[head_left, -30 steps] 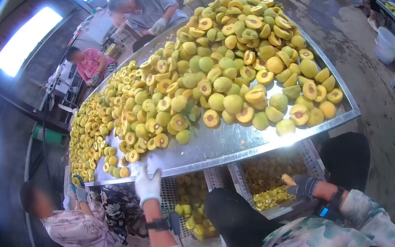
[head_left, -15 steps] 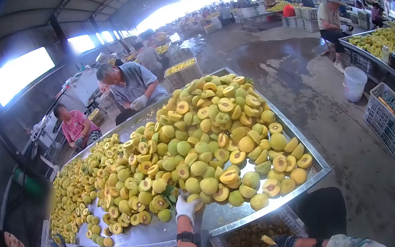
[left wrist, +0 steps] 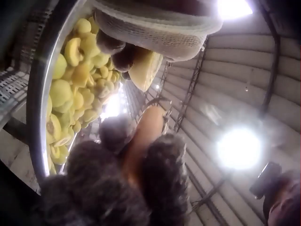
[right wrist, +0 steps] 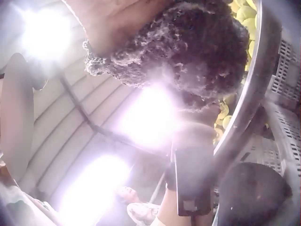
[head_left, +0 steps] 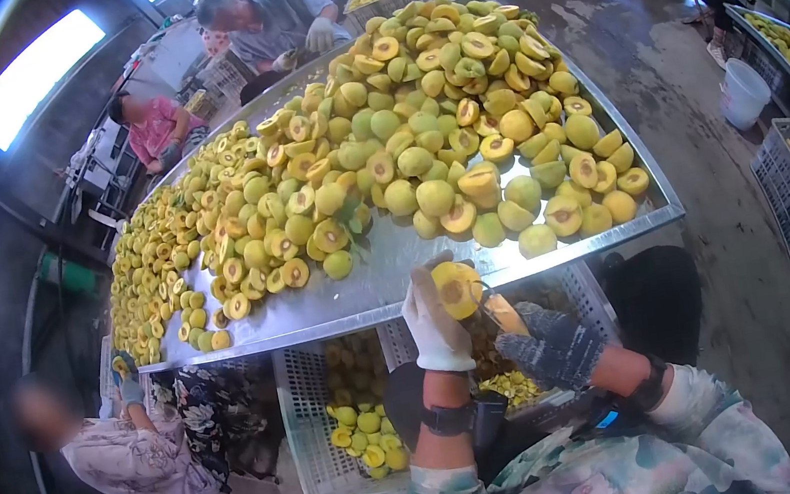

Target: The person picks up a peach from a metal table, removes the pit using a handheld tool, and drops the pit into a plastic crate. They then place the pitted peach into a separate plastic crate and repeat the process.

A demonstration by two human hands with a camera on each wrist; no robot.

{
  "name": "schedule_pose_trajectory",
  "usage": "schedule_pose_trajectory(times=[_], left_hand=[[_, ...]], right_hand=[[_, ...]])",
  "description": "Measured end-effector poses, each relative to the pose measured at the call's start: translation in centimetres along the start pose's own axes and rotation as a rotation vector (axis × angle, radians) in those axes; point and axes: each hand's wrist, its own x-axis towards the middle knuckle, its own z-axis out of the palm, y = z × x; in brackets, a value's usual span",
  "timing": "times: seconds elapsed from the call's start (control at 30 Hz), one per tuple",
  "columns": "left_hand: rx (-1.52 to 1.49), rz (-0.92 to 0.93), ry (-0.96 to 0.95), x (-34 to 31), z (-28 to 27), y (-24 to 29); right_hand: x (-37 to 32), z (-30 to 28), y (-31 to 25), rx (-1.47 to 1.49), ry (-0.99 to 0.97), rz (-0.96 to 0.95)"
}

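In the head view my left hand (head_left: 434, 324), in a white glove, holds a yellow peach half (head_left: 459, 290) just off the table's near edge, its cut side towards the right. My right hand (head_left: 552, 344), in a dark grey knit glove, grips a wooden-handled pitting tool (head_left: 505, 315). The tool's thin curved metal tip is right at the cut side of the fruit. From the left wrist, the pale handle (left wrist: 143, 141) shows between dark gloved fingers, below the peach half (left wrist: 146, 68). The right wrist view shows mostly the back of the dark glove (right wrist: 188, 52).
A metal-rimmed table (head_left: 362, 300) bears a large heap of halved peaches (head_left: 371, 149). Below its near edge stand a white crate (head_left: 349, 491) with yellow-green fruit and another crate (head_left: 589, 298) by my knees. People sit at the left and far sides.
My left hand has gone from the table's near edge to the heap and come back with a peach half. My right hand has raised the pitting tool to meet it.
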Motion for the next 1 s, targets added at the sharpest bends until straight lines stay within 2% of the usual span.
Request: schedule_pose_trajectory(times=[0.07,0.1,0.13,0.2,0.27,0.33,0.4,0.43,0.5,0.53,0.57,0.6,0.63,0.67,0.7,0.73,0.8,0.83,0.93,0.97,1.0], left_hand=[[0.036,0.012,0.019,-0.9,0.0,-0.3],[0.059,0.048,0.032,-1.4,0.0,-0.4],[0.082,0.083,0.045,-1.8,0.1,-0.3],[0.136,0.116,0.047,-3.0,0.3,0.5],[0.191,0.151,0.047,-3.5,0.4,0.3],[0.227,0.282,0.109,-3.6,0.2,-0.8],[0.206,0.281,0.101,-4.3,0.1,-0.8],[0.181,0.287,0.093,-4.6,0.2,-0.6],[0.208,0.25,0.074,-4.9,0.1,-0.7],[0.231,0.216,0.061,-5.0,0.1,-0.7],[0.232,0.213,0.059,-5.0,0.0,-0.5],[0.243,0.176,-0.066,-4.9,-0.3,-0.1],[0.252,0.139,-0.19,-4.9,-0.3,0.2],[0.254,0.137,-0.187,-5.1,-0.1,0.5],[0.1,0.02,-0.2,-5.2,0.2,0.7],[-0.052,-0.098,-0.21,-5.4,0.4,0.9],[-0.1,-0.113,-0.268,-5.4,0.6,1.0],[-0.152,-0.128,-0.331,-5.4,0.6,1.0],[-0.23,-0.095,-0.35,-4.8,0.2,0.1],[-0.286,-0.129,-0.061,-4.9,0.3,0.1],[-0.464,-0.158,0.088,-3.5,-1.4,-1.1]], right_hand=[[-0.2,0.7,0.1,-0.015,-0.051,0.058],[-0.4,0.6,0.1,-0.148,-0.062,-0.077],[-0.4,0.6,-0.4,-0.145,-0.063,-0.074],[-0.4,0.7,-1.5,0.033,-0.079,0.258],[-0.7,1.5,-1.4,0.074,-0.05,0.266],[-1.2,1.8,-1.3,0.118,-0.018,0.278],[-1.5,1.5,-1.2,-0.239,-0.193,-0.06],[-1.5,1.4,-1.4,-0.235,-0.189,-0.055],[-1.6,1.0,-1.7,-0.044,-0.138,-0.076],[-1.8,0.8,-1.5,-0.042,-0.137,-0.073],[-2.1,0.6,-1.1,0.145,-0.192,0.017],[-2.1,0.2,-1.0,0.332,-0.246,0.106],[-2.0,-0.2,-1.2,0.334,-0.247,0.108],[-2.0,-0.9,-1.7,0.604,-0.353,0.384],[-1.9,-1.4,-2.0,0.871,-0.458,0.662],[-2.2,-1.2,-1.5,0.875,-0.463,0.662],[-3.3,-0.6,-0.1,1.585,-0.578,0.854],[-3.6,-0.2,-0.2,1.589,-0.583,0.856],[-3.9,0.4,-0.3,1.726,-0.539,0.947],[-4.1,0.3,0.0,1.765,-0.523,0.876],[-4.2,0.0,0.4,1.796,-0.511,0.803]])
